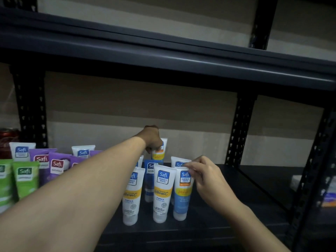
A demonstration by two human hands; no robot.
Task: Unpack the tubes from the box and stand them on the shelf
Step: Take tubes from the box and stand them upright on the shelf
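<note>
The blue plastic tube with a white crimped top (182, 195) stands cap-down at the right end of the front row on the dark metal shelf (227, 220). Our right hand (205, 177) pinches its crimp with the fingertips. At the back of the group, our left hand (152, 138) curls round a white tube with an orange-yellow band (159, 151). Two white yellow-banded tubes (162, 192) stand just beside the blue one. Purple tubes (54, 166) and green tubes (25, 177) stand at the left.

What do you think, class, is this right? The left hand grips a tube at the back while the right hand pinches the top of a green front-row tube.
Only the colour is wrong. In the head view, the right hand pinches the top of a blue front-row tube, not a green one. The left hand grips a back tube, as stated.
</note>
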